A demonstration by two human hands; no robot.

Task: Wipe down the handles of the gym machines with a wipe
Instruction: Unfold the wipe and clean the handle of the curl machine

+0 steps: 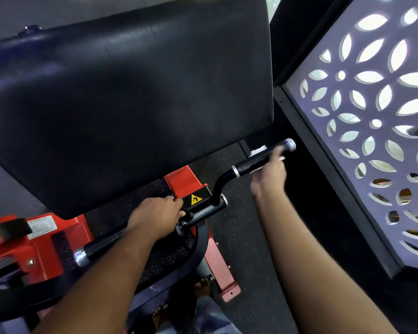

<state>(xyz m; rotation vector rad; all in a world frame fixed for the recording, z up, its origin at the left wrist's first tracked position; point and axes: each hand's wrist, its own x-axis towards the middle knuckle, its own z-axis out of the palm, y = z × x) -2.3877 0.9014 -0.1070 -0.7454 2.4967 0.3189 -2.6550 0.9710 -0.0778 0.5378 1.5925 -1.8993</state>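
Right hand (270, 175) at the right handle (263, 156), a black grip with chrome end cap, angled up toward the patterned screen (372, 116). Hand blurred; fingers (279, 153) curl over the grip with a white wipe (258, 150) pressed between them and the bar. Scraps of wipe show above and below the grip.

Left hand (158, 213) at the black centre bracket (203, 206) of the machine, just beside the yellow warning sticker (196, 199). Fingers bent round the bracket edge, gripping it.

Left handle (99, 247) runs under the left forearm, chrome cap at its near end.

Large black pad (130, 92) fills the upper view. Red frame (46, 239) lower left. Bare feet (203, 285) on the speckled floor (239, 237).
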